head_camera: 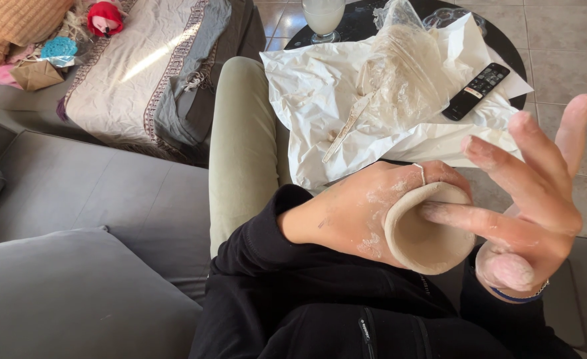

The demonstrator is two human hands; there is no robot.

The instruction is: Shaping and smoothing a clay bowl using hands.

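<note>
My left hand (356,213) wraps around a small raw clay cup (433,242), its open mouth turned toward me. A ring sits on one finger of that hand. My right hand (532,193) is spread beside the cup, with its index finger laid on the cup's rim and reaching just inside. Its other fingers fan upward, dusted with pale clay. Both hands hover over my lap, above my black jacket.
A round dark table (506,46) carries crumpled white paper (313,93), a clear bag of clay (403,76), a clay-smeared tool (346,126), a black remote (476,90) and a glass of pale drink (323,16). Grey sofa cushions (74,292) lie at left; cloth and knitted items behind.
</note>
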